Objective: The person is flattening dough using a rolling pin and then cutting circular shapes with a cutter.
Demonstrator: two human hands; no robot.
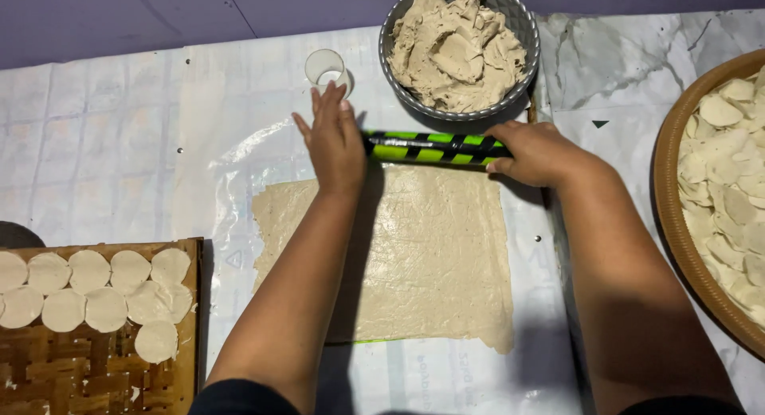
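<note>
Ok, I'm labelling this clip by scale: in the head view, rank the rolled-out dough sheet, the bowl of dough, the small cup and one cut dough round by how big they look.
1. Rolled-out dough sheet
2. Bowl of dough
3 and 4. Small cup and a cut dough round: they look alike, and the round lies nearer the camera, so I won't rank them.

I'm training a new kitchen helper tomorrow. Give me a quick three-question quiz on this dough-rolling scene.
1. True or false: the rolling pin lies at the far edge of the dough sheet.
2. Which hand lies flat and open on the pin: A left hand, B right hand?
3. Fill in: the cut dough rounds lie on a woven ___.

Key: 1 true; 2 A; 3 tray.
</note>
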